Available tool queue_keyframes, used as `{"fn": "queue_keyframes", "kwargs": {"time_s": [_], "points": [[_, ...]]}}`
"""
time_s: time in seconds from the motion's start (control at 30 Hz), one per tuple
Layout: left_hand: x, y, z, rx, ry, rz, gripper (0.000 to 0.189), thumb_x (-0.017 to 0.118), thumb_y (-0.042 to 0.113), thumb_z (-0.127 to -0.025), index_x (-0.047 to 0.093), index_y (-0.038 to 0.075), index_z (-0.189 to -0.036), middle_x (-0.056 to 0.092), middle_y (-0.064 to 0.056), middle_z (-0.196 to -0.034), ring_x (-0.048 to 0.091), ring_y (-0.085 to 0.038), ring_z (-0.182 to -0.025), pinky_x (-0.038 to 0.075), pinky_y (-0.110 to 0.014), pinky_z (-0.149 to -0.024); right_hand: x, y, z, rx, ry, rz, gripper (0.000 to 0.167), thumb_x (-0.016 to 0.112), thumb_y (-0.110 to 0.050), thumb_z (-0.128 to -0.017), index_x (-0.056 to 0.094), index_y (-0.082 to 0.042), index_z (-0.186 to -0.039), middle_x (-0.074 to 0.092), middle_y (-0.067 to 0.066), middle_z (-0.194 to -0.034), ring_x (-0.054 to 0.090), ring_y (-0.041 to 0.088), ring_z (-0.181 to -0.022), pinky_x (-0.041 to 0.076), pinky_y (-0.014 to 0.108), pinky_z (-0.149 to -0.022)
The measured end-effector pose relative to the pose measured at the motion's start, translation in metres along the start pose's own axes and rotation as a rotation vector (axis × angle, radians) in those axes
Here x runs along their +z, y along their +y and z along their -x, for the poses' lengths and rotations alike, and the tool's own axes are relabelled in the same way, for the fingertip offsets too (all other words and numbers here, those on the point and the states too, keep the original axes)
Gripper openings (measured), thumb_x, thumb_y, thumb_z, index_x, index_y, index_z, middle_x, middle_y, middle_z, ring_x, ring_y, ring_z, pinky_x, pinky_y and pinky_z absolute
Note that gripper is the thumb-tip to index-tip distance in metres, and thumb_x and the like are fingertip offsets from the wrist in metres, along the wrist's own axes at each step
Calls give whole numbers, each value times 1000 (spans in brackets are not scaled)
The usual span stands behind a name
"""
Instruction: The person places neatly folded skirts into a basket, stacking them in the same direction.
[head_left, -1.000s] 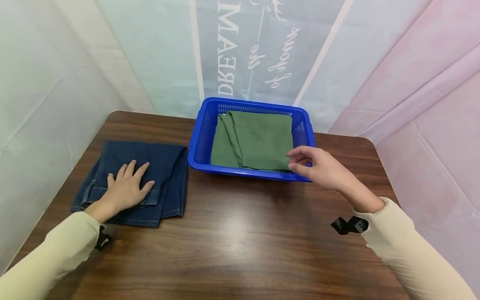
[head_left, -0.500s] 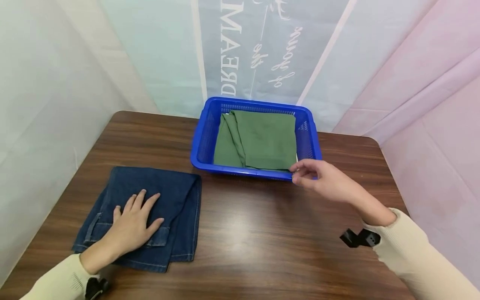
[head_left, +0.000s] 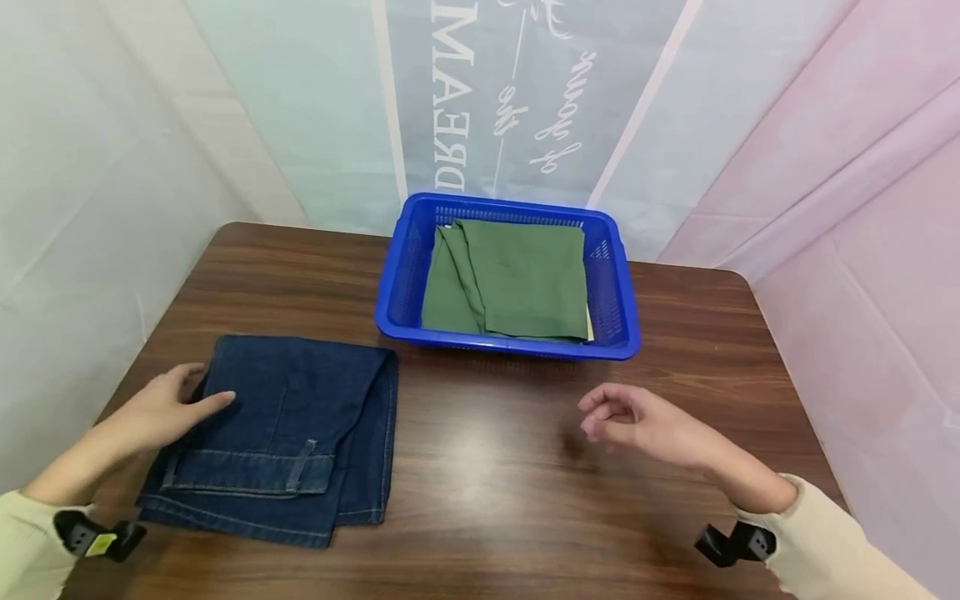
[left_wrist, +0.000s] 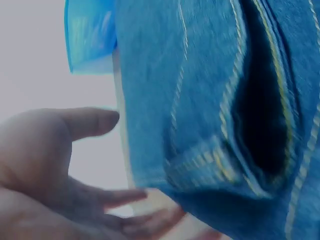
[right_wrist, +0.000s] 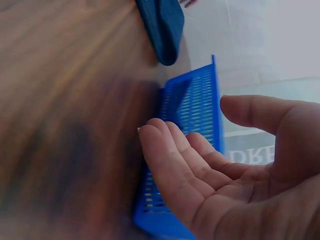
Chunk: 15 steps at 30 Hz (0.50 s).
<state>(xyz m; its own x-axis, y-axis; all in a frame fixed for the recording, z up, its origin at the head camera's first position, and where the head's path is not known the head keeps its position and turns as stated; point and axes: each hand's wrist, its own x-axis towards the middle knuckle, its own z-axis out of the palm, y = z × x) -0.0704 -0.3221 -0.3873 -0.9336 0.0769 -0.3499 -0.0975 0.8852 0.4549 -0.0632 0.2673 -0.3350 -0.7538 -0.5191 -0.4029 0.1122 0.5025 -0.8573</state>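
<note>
Folded blue jeans (head_left: 262,417) lie on the left part of the table, waistband toward the near side. At their left edge is my left hand (head_left: 161,408), thumb over the denim and fingers beside the edge, gripping nothing. In the left wrist view that hand (left_wrist: 60,165) is spread near the waistband and a gaping fold of the jeans (left_wrist: 200,100). My right hand (head_left: 645,425) hovers over the table in front of the basket, fingers loosely bent around nothing. Folded green cloth (head_left: 532,279) lies inside the blue plastic basket (head_left: 510,346).
The wooden table (head_left: 480,517) ends at a back edge just behind the basket. A printed curtain (head_left: 480,100) with mirrored lettering hangs behind it, and pale fabric walls (head_left: 862,317) close in both sides.
My left hand has lifted off the top of the jeans and gone to their left edge. The jeans slid nearer to me earlier on. My right hand left the basket's rim and came nearer.
</note>
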Motion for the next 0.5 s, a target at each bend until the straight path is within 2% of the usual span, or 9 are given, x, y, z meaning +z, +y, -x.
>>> {"fn": "queue_keyframes", "kwargs": {"time_s": [0.07, 0.13, 0.37, 0.5], "points": [[-5, -8, -2, -36, -117, 33, 92, 48, 48, -107, 12, -27, -147, 26, -56, -139, 33, -69, -124, 42, -73, -92, 1, 8, 2, 21, -1, -32, 35, 59, -7, -101, 50, 16, -126, 67, 21, -106, 67, 37, -102, 61, 46, -78], [-6, -13, -3, -42, -162, 52, 92, 47, 49, -107, 12, -25, -149, 26, -55, -139, 35, -68, -124, 44, -70, -91, 2, 14, 3, 33, 0, -65, 36, 58, -7, -101, 49, 17, -126, 66, 24, -107, 67, 39, -102, 61, 48, -78], [-6, -18, -4, -19, -164, 48, 88, 53, 45, -106, 16, -21, -150, 29, -52, -140, 39, -67, -122, 50, -66, -85, 1, 28, 6, 64, 3, -170, 40, 57, -7, -102, 44, 18, -130, 66, 25, -111, 68, 39, -104, 62, 45, -79], [-6, -13, -2, -22, -213, 97, 88, 53, 45, -106, 13, -18, -153, 26, -51, -142, 38, -67, -123, 53, -61, -84, 3, 35, 5, 71, 2, -233, 42, 56, -7, -102, 42, 19, -132, 67, 23, -112, 69, 36, -103, 62, 43, -79]]}}
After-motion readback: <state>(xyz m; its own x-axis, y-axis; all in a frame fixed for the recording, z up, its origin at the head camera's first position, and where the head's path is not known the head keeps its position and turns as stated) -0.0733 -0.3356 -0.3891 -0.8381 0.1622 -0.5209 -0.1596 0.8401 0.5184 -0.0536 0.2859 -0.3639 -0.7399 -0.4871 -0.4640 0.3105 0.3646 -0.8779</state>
